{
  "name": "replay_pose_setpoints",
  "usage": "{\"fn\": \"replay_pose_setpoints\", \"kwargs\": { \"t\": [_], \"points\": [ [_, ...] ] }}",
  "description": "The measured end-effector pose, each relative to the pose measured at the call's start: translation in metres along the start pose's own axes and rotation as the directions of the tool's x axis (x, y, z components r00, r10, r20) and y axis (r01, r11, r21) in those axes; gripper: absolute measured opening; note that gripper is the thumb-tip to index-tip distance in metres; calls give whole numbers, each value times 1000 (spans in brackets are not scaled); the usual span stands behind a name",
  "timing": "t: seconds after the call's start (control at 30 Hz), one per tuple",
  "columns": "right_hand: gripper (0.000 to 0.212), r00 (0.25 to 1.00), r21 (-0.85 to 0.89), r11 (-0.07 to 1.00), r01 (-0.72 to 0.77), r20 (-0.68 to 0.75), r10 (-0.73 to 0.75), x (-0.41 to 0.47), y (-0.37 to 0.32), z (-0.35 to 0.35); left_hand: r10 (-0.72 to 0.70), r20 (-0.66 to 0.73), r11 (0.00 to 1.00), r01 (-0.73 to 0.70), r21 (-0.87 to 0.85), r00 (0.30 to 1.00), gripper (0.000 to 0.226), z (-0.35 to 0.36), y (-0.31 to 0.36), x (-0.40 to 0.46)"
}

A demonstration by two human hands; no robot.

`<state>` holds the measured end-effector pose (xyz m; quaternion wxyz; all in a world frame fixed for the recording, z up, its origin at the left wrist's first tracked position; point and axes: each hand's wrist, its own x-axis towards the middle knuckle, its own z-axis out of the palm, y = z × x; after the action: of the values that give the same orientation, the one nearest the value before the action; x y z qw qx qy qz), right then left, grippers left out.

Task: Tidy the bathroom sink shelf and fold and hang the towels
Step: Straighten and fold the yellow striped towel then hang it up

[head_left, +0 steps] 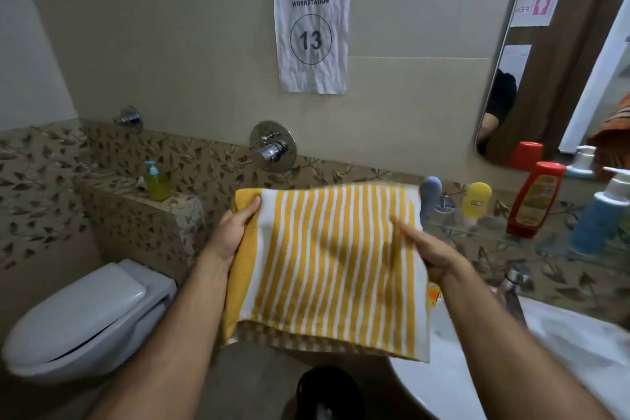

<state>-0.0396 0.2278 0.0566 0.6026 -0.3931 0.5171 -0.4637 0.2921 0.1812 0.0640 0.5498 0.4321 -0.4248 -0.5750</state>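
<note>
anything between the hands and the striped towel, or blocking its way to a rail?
Nothing between them: the left hand and right hand both grip the folded yellow striped towel at its side edges, held in the air. No towel rail is in view, so that path cannot be judged.

Head view — looks forward and down, close above the sink point(511, 368).

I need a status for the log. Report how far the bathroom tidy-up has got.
Done: the yellow striped towel already looks folded into a layered rectangle. In hand: the left hand and right hand grip its two sides, above the sink. Left: it is not yet hung, and the bottles stand on the glass shelf.
</note>
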Motion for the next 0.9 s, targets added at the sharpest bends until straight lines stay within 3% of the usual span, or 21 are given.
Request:
{"fn": "replay_pose_setpoints", "kwargs": {
  "t": [0.07,0.17,0.3,0.37,0.43,0.5,0.57,0.63,0.67,0.73,0.77,0.83,0.9],
  "points": [
    [81,999,31,999,-23,-22,24,9,13,3,-30,-36,1000,30,6,999,35,-5,-9,-2],
    [59,1000,86,996,8,-7,-7,11,7,-1,-44,-64,999,42,-21,997,28,-20,-14,-5],
    [79,980,67,994,91,170,-101,10,-9,-11,-7,-79,1000,5,-22,997,24,-34,-12,-5],
    [81,994,-78,996,38,104,-30,16,-5,-10,-22,-134,1000,22,-6,991,24,-37,-12,-5],
    [66,1000,-174,985,-5,-5,4,19,-2,-4,-63,-163,998,66,15,985,32,-43,-13,-4],
    [48,997,-177,984,10,-74,-23,20,-5,-1,-108,-157,993,115,40,982,46,-50,-14,-3],
    [33,992,-113,992,60,-107,-72,15,-14,0,-114,-157,988,129,86,981,41,-53,-11,-1],
    [33,991,-4,991,131,-36,-131,10,-20,-3,-115,-146,988,128,85,983,29,-51,-4,1],
    [43,989,20,989,146,28,-147,7,-21,-4,-120,-150,989,131,65,981,29,-48,-1,1],
    [58,979,-25,990,142,151,-137,3,-20,0,-141,-153,989,146,21,978,36,-47,1,2],
    [51,976,-63,986,156,166,-143,4,-21,1,-158,-151,987,161,8,976,39,-50,1,2],
    [31,975,-84,974,210,86,-203,4,-27,6,-172,-132,985,175,8,976,42,-55,4,1],
    [26,969,-32,969,247,-25,-247,6,-36,9,-121,-79,993,121,-8,989,39,-60,7,-3]
  ]
}}
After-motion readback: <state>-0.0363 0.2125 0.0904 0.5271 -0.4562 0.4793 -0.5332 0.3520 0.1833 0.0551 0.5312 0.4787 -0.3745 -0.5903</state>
